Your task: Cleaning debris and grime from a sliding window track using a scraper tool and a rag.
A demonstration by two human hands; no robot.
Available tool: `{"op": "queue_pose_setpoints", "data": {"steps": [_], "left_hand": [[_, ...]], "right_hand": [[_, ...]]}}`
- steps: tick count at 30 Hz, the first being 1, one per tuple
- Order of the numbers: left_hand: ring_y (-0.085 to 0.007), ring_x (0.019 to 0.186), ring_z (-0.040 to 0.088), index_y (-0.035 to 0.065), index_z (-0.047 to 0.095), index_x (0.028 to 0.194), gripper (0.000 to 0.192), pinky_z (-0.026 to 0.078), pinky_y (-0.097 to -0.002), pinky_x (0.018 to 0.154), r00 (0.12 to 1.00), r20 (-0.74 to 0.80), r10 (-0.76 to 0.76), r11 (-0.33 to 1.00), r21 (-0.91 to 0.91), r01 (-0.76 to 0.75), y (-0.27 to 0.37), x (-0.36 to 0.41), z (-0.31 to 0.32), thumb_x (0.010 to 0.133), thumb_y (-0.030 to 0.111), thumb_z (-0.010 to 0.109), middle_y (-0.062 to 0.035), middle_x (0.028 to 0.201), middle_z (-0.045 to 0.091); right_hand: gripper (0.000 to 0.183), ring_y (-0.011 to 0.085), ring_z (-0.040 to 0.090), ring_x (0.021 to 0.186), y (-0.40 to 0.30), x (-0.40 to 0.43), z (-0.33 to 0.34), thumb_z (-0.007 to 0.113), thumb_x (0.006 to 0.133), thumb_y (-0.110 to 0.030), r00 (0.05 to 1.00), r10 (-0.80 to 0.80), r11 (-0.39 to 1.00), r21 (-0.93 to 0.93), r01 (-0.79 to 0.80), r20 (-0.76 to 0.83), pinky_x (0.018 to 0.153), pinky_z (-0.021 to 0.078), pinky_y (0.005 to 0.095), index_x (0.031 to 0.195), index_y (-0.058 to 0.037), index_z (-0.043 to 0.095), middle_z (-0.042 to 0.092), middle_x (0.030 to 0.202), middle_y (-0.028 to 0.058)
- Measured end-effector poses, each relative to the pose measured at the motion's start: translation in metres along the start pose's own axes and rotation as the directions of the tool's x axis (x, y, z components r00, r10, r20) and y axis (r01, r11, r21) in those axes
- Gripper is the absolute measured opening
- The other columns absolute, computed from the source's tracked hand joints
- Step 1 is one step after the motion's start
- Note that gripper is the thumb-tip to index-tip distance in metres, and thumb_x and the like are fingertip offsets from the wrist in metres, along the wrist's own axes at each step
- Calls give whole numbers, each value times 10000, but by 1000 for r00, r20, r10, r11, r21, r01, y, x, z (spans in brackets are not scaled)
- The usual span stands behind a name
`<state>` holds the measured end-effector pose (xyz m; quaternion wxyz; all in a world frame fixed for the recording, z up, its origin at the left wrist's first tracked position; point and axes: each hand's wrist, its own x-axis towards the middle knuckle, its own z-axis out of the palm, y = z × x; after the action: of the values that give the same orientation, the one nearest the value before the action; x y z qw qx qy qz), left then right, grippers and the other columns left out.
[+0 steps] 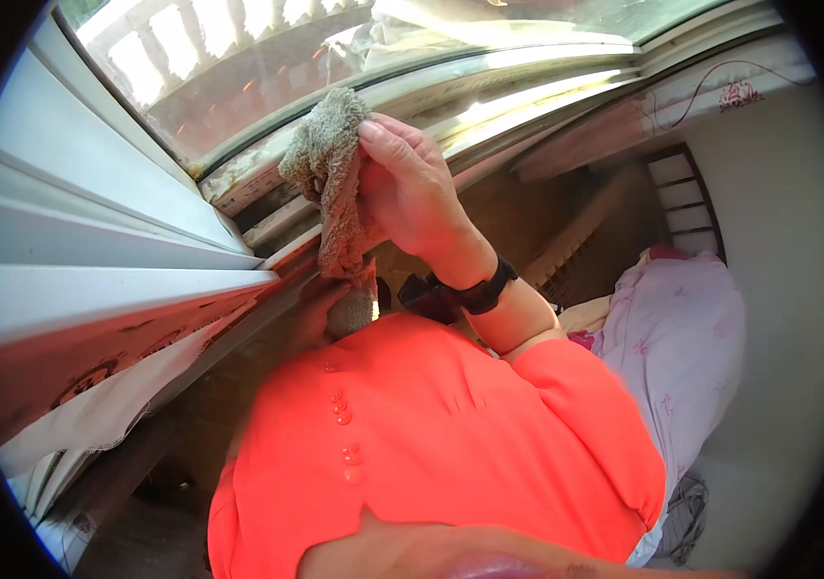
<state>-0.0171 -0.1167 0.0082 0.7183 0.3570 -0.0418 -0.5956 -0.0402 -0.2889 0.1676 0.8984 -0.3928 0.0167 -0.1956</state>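
Observation:
A grey-green terry cloth (332, 155) hangs bunched and twisted over the window's inner sill. My right hand (412, 192) pinches its upper part between thumb and fingers, with a black band on the wrist. Lower down, close to my chest, my left hand (316, 311) is in shadow with its fingers around the cloth's lower end; part of that hand is hidden. Just behind the cloth lie the sliding window's tracks (282, 221), with dirt and worn patches on the frame (238, 177).
White window panels (93, 181) stand close on the left, above a sheer curtain (115, 405). Beyond the glass (253, 94) is a balustrade (188, 43). To the right are a bed covered in pale pink fabric (672, 362), a dark rack (687, 195) and a thin cable (701, 87).

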Motion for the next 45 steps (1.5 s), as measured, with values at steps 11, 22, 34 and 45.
{"op": "queue_pose_setpoints", "data": {"steps": [11,22,34,45], "left_hand": [[-142,1058,528,57,440,1275,443,438,-288,879,985,-77,-154,981,104,161,16,3,12,868,178,567,-56,1146,555],[-131,1005,553,31,476,1248,483,459,-266,830,993,-97,-68,972,-233,44,-14,12,15,791,58,631,-64,1156,561],[-151,864,582,15,608,992,190,454,-288,780,997,-68,-46,989,139,55,-4,11,31,823,88,563,-57,977,612],[-107,828,535,21,594,899,137,417,-253,757,986,122,-116,949,308,74,-15,37,62,819,99,515,-37,882,578]], "right_hand": [[295,95,540,892,0,-2,3,439,966,-165,981,129,965,-245,-90,146,791,451,241,1163,47,497,585,1017,69],[304,177,540,1006,-4,3,-8,425,950,-120,968,159,986,-75,-146,194,906,416,322,1178,73,478,569,1098,132],[480,237,532,1077,-28,-19,-61,620,849,-154,971,-65,954,299,-8,232,917,430,388,1273,-39,427,533,1191,109],[273,146,566,953,-169,-45,-174,525,926,-147,719,-545,838,-308,451,-431,873,440,284,1134,27,563,613,1067,68]]}}
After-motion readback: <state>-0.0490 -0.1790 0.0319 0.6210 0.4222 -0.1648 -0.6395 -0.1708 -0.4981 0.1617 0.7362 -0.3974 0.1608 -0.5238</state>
